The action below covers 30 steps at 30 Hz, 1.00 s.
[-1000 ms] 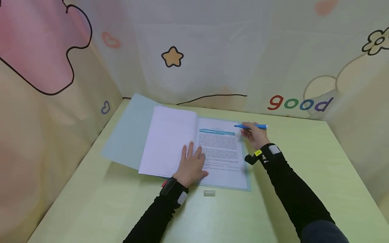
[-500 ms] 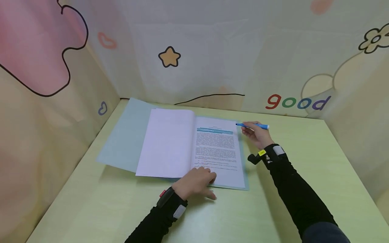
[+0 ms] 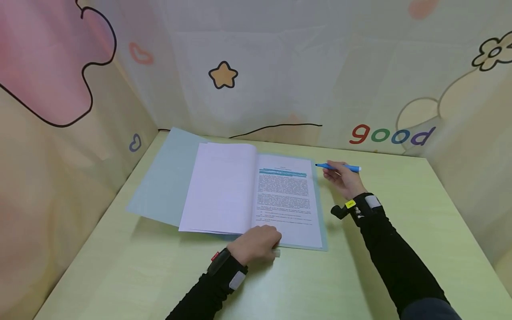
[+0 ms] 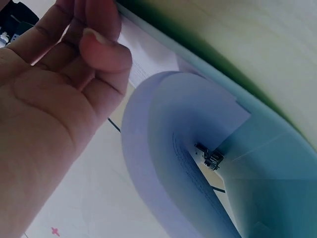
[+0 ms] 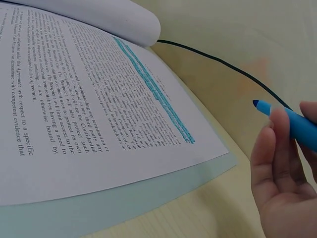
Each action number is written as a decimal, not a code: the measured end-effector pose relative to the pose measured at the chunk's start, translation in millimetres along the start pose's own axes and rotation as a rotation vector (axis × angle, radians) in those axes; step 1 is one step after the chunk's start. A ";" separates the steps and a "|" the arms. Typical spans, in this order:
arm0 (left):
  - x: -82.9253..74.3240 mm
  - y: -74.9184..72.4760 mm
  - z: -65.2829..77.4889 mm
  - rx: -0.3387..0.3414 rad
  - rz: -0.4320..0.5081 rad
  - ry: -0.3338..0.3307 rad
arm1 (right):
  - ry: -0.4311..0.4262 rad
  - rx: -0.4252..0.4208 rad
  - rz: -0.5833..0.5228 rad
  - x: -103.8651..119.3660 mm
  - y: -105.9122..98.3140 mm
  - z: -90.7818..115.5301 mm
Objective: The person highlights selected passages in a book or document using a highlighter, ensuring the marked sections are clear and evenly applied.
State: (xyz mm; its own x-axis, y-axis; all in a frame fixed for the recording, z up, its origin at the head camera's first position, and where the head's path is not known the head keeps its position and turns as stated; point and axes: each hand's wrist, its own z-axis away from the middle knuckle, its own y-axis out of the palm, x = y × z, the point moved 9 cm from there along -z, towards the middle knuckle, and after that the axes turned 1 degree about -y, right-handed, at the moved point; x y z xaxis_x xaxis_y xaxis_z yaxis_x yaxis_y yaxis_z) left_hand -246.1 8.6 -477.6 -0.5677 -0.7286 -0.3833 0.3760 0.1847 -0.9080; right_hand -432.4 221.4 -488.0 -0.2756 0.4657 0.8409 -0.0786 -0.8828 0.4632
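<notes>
My left hand (image 3: 256, 244) is at the folder's front edge, fingers curled, pinching a small pale highlighter cap (image 3: 277, 253) that pokes out past the fingertips. In the left wrist view, curled fingers and thumb show but the cap is hidden. A blue highlighter (image 5: 299, 126) is held between the thumb and fingers of my right hand (image 3: 345, 180), its dark tip bare and pointing left, just off the page's upper right corner. Under it lies an open light-blue folder (image 3: 162, 186) with a printed page (image 3: 296, 233). Bright blue strokes (image 5: 156, 89) cover the page's top lines.
Turned-back white sheets (image 3: 224, 191) curl over the folder's left side. A dark metal clip (image 4: 213, 157) shows inside the folder in the left wrist view. The pale green table (image 3: 120, 266) meets a cartoon-printed backdrop (image 3: 272, 75) at its back edge.
My left hand has left the page, moved down to the table in front of the folder, and taken the cap between its fingers. My right hand with the highlighter has drifted slightly right.
</notes>
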 end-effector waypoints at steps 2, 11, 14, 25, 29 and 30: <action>-0.5 -2.1 -0.8 0.008 0.015 0.003 | 0.002 0.008 -0.002 0.3 -0.7 1.1; 10.8 -33.0 -9.8 -0.079 0.100 -0.007 | -0.018 0.049 0.008 0.7 0.2 6.2; 19.2 -45.5 -12.1 -0.138 0.103 -0.035 | -0.023 0.049 0.032 0.2 1.7 7.8; 39.3 -76.1 -18.0 -0.375 0.112 -0.118 | -0.020 0.132 0.045 1.5 17.2 16.3; 43.4 -80.2 -18.8 -0.407 0.096 -0.152 | -0.037 0.167 0.059 2.6 25.3 19.8; 43.8 -81.0 -18.9 -0.410 0.093 -0.157 | -0.044 0.169 0.071 3.0 26.9 20.5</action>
State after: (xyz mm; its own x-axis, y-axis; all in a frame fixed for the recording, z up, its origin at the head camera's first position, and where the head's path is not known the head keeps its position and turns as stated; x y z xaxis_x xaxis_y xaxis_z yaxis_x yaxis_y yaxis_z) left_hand -315.2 -25.8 -424.1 -0.4149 -0.7821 -0.4650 0.0806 0.4774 -0.8750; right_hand -415.7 200.3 -467.3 -0.2321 0.4081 0.8829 0.1025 -0.8924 0.4394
